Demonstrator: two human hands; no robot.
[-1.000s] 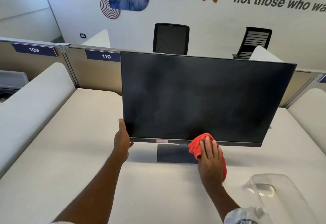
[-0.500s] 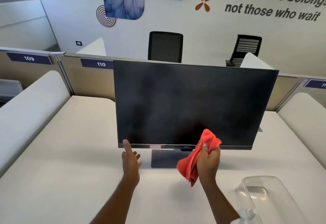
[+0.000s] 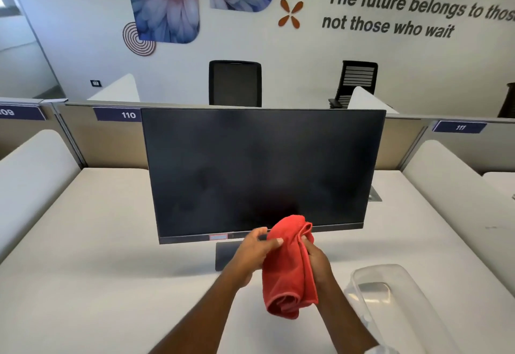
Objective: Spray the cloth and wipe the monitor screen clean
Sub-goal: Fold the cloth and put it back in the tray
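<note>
A black monitor [image 3: 262,169] stands on the white desk [image 3: 97,270], its screen dark and faintly smudged. In front of its lower edge I hold a red cloth [image 3: 289,267] with both hands. My left hand [image 3: 257,247] pinches the cloth's upper left edge. Along the cloth's right side, my right hand [image 3: 317,261] grips it, and the cloth hangs down in folds between them, off the screen. The monitor's stand is partly hidden behind my hands. No spray bottle shows clearly.
A clear plastic container [image 3: 395,298] lies on the desk at the lower right. White rounded dividers [image 3: 33,175] flank the desk on both sides. A partition labelled 110 [image 3: 119,115] runs behind the monitor, with two black chairs [image 3: 235,83] beyond.
My right hand lifted the cloth off the monitor's bottom edge. My left hand left the monitor's lower left corner and came across to take hold of the cloth. The view tilted up.
</note>
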